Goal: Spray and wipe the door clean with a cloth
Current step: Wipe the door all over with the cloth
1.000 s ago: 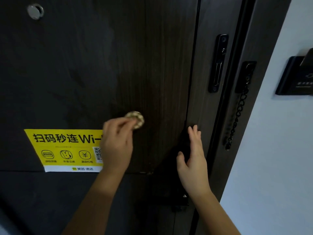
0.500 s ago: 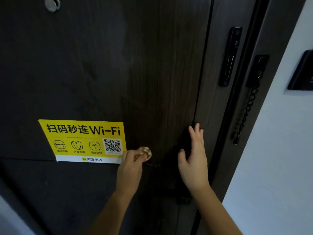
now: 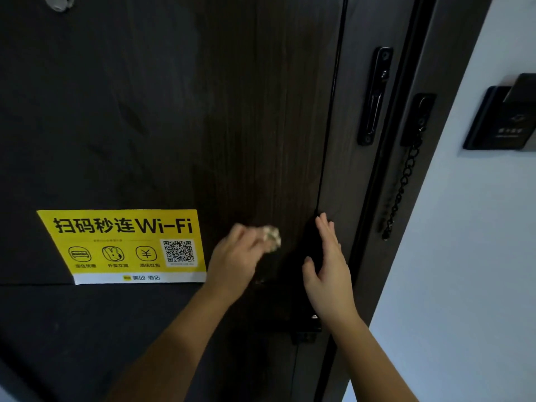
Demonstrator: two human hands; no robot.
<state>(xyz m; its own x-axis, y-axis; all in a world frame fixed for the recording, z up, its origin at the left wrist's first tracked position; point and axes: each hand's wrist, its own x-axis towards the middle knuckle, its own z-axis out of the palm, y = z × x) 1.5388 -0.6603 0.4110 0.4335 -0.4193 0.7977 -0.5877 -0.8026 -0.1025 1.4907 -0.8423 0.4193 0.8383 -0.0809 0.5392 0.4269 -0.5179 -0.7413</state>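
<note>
Door surface: dark wood grain is seen on the door (image 3: 174, 111), which fills the left and middle of the view; a pale wall (image 3: 464, 285) is at the right.
Cloth: a small pale cloth (image 3: 271, 237), crumpled into a wad, is pressed on the door just right of the yellow Wi-Fi sticker (image 3: 121, 245), near the right edge of the door.
Left hand: the left hand (image 3: 235, 262) is curled around the cloth and is blurred, so a wiping stroke is judged to be in progress.
Right hand: the right hand (image 3: 327, 265) is held flat with straight fingers and nothing is gripped; it lies over the black lock plate (image 3: 293, 300), but contact cannot be confirmed.
Step advice: firm, overlapping strokes along the grain should be used; the wad could be opened so that more fabric is laid on the wood.
Caution: the edge of the sticker should be avoided, since it may be lifted by 1 wet pass; the chain (image 3: 401, 192) at the right is well apart.
Spray bottle: none is seen in the view.
</note>
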